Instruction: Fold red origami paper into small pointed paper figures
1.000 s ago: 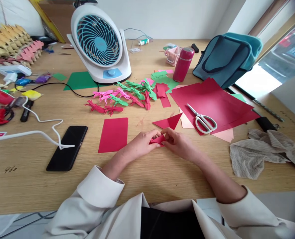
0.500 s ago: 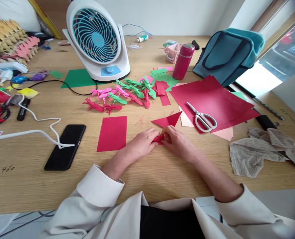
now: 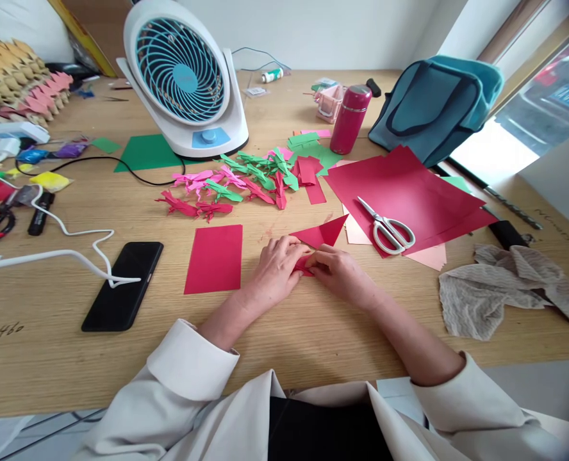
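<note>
A small folded piece of red paper [image 3: 304, 265] lies between my hands, largely covered by my fingers. My left hand [image 3: 279, 266] rests on its left side, fingers close together and pressing it near the table. From the right, my right hand [image 3: 337, 272] pinches its edge between thumb and fingers. Just beyond my fingertips sits a red paper triangle [image 3: 327, 232]. A red paper rectangle [image 3: 214, 258] lies flat left of my left hand. White-handled scissors [image 3: 389, 229] rest on large red sheets [image 3: 423, 192] to the right.
Behind my hands lie several folded green, pink and red paper figures [image 3: 250, 176]. A white fan [image 3: 188, 77] stands at the back left, a red flask [image 3: 350, 120] and teal bag [image 3: 433, 109] at the back right. A black phone [image 3: 122, 286] and grey cloth [image 3: 496, 288] flank my arms.
My left hand has flattened out over the folded red paper. My right hand's fingers have come down lower onto its edge. The view has shifted slightly.
</note>
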